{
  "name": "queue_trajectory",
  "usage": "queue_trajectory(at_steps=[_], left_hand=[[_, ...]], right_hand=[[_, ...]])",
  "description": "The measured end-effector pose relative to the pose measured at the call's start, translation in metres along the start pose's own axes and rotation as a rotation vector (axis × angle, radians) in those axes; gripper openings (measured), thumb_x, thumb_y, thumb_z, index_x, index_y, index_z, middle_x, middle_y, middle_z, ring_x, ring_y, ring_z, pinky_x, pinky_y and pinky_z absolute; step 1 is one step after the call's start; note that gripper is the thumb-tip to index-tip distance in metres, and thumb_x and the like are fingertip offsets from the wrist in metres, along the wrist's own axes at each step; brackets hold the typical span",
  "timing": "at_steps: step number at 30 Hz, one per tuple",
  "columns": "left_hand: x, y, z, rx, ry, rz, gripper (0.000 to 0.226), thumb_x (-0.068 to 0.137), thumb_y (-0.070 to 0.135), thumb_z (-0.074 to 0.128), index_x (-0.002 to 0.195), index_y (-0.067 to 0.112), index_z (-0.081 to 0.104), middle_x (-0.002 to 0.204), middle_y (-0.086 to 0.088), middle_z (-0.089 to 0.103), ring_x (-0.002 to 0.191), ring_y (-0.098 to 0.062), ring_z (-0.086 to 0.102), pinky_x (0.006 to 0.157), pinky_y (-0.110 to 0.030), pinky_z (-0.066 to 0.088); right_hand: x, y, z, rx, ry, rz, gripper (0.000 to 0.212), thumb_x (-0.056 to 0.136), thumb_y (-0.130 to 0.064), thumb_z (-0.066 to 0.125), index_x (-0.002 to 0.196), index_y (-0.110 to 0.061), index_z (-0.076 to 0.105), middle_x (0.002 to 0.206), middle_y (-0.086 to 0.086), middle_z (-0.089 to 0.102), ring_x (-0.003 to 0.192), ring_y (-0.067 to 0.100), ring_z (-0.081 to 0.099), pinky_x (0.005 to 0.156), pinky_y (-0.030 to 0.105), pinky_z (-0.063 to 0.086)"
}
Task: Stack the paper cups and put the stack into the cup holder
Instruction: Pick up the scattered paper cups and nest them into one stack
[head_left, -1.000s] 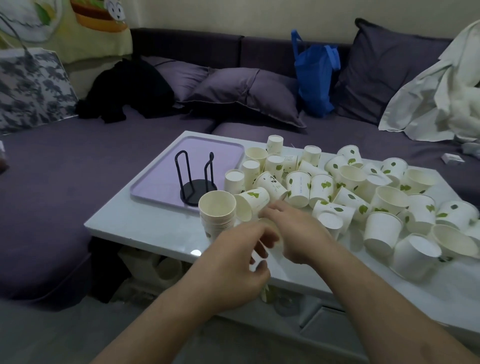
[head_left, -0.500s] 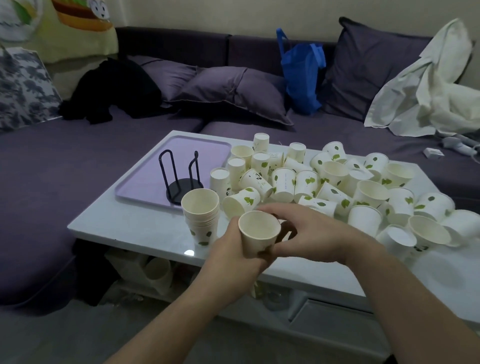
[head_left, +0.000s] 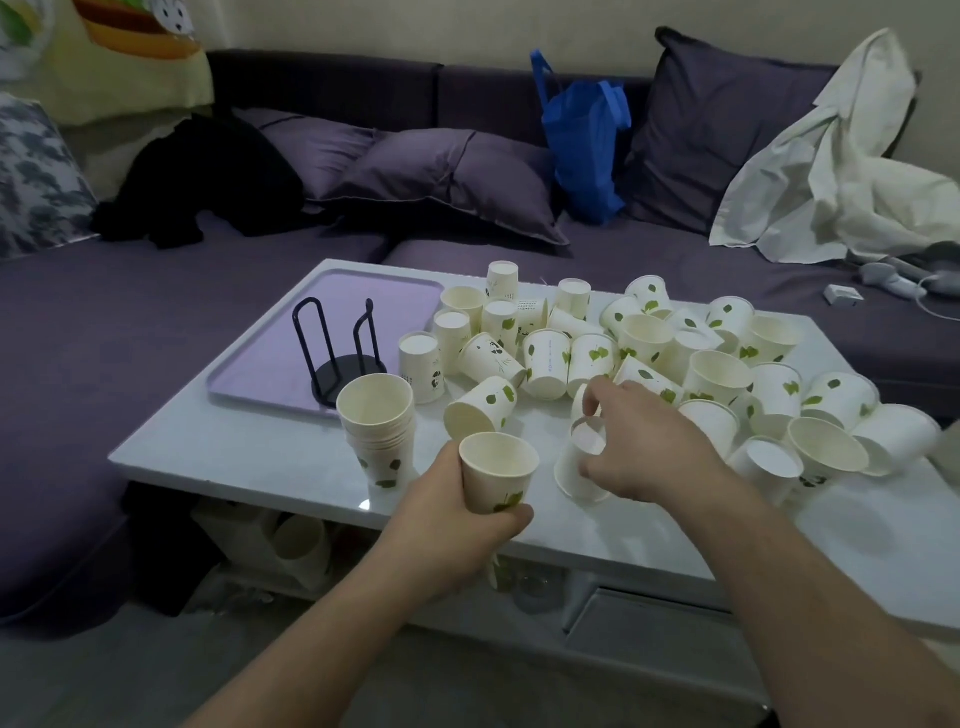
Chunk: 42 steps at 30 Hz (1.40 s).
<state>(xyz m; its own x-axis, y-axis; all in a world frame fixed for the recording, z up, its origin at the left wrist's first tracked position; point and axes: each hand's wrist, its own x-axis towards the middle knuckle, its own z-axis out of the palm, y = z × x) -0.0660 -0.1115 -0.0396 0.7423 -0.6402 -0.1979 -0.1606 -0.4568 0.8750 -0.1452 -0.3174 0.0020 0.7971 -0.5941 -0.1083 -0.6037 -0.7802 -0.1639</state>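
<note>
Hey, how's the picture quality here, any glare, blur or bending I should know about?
Head view: dim, flat light; a small glare spot on the table edge near the stack; wide-angle bending toward the edges; hands and cups reasonably sharp.

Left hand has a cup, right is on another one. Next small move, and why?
Probably lift the upside-down cup under the right hand, turn it upright and nest it into the open cup gripped by the left hand.

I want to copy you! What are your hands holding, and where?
The left hand grips an upright paper cup round its lower half. The right hand pinches an upside-down cup near its base.
</note>
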Motion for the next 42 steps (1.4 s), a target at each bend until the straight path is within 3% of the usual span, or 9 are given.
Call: queue_trajectory(at_steps=[8,12,17,20,22,29,34,38,42], left_hand=[[-0.008,0.016,-0.021,-0.095,0.023,0.076,0.064,0.079,0.047,0.088,0.129,0.045,0.048,0.117,0.029,0.061,0.104,0.004,0.059,0.073,-0.014,0.046],[-0.020,0.038,-0.053,-0.215,0.106,0.157,0.059,0.067,0.054,0.082,0.118,0.045,0.053,0.110,0.022,0.069,0.095,0.002,0.069,0.063,-0.012,0.054],[-0.021,0.043,-0.088,-0.323,0.271,0.246,0.071,0.066,0.044,0.085,0.132,0.033,0.058,0.118,0.013,0.075,0.109,-0.007,0.071,0.089,-0.028,0.058],[-0.013,0.037,-0.103,-0.300,0.393,0.271,0.063,0.076,0.033,0.088,0.131,0.034,0.058,0.120,0.015,0.073,0.111,-0.006,0.069,0.092,-0.028,0.056],[-0.004,0.028,-0.109,-0.257,0.435,0.268,0.060,0.080,0.026,0.089,0.129,0.039,0.056,0.121,0.019,0.070,0.113,-0.002,0.065,0.091,-0.023,0.053],[0.018,0.000,-0.106,-0.181,0.370,0.147,0.059,0.079,0.028,0.092,0.125,0.040,0.057,0.114,0.024,0.065,0.105,0.005,0.059,0.076,-0.015,0.045],[0.022,-0.006,-0.106,-0.149,0.322,0.093,0.067,0.075,0.022,0.095,0.127,0.036,0.056,0.114,0.022,0.064,0.102,0.002,0.059,0.071,-0.013,0.044],[0.019,-0.006,-0.108,-0.104,0.319,0.097,0.083,0.070,0.030,0.098,0.138,0.035,0.051,0.122,0.023,0.061,0.109,-0.001,0.060,0.078,-0.013,0.045],[0.010,-0.003,-0.112,-0.077,0.334,0.195,0.092,0.077,0.028,0.094,0.152,0.033,0.042,0.144,0.018,0.056,0.130,-0.006,0.055,0.102,-0.025,0.047]], right_hand=[[-0.003,-0.008,0.000,0.074,-0.137,-0.014,0.045,0.078,-0.038,0.076,0.117,-0.035,0.053,0.108,-0.007,0.059,0.093,0.016,0.059,0.068,0.033,0.051],[0.000,0.005,-0.018,0.700,-0.044,0.007,0.042,0.077,-0.027,0.086,0.106,-0.017,0.058,0.097,0.009,0.072,0.070,0.024,0.068,0.062,0.037,0.052],[0.007,-0.002,-0.018,1.310,-0.093,-0.122,0.061,0.065,-0.015,0.083,0.124,-0.013,0.068,0.122,0.017,0.069,0.101,0.040,0.075,0.096,0.052,0.059],[0.009,-0.020,-0.015,1.375,-0.088,-0.206,0.049,0.070,-0.010,0.079,0.119,-0.015,0.075,0.113,0.013,0.073,0.100,0.031,0.071,0.089,0.041,0.057],[0.011,-0.029,-0.012,1.437,-0.048,-0.217,0.051,0.074,-0.004,0.080,0.123,-0.014,0.073,0.123,0.016,0.072,0.113,0.036,0.069,0.099,0.046,0.056],[0.020,-0.053,-0.003,1.461,0.058,-0.217,0.058,0.070,-0.013,0.082,0.126,-0.014,0.069,0.120,0.005,0.076,0.121,0.037,0.067,0.111,0.057,0.049],[0.020,-0.080,0.000,1.489,0.055,-0.280,0.061,0.072,-0.015,0.083,0.131,-0.011,0.066,0.121,0.006,0.075,0.116,0.029,0.069,0.098,0.043,0.055],[0.018,-0.107,0.006,1.398,0.023,-0.352,0.060,0.073,-0.018,0.084,0.131,-0.017,0.067,0.118,0.002,0.076,0.113,0.023,0.070,0.093,0.038,0.056],[0.016,-0.134,0.009,1.333,0.028,-0.388,0.063,0.078,-0.019,0.088,0.135,-0.025,0.064,0.123,-0.003,0.074,0.118,0.020,0.068,0.099,0.043,0.059]])
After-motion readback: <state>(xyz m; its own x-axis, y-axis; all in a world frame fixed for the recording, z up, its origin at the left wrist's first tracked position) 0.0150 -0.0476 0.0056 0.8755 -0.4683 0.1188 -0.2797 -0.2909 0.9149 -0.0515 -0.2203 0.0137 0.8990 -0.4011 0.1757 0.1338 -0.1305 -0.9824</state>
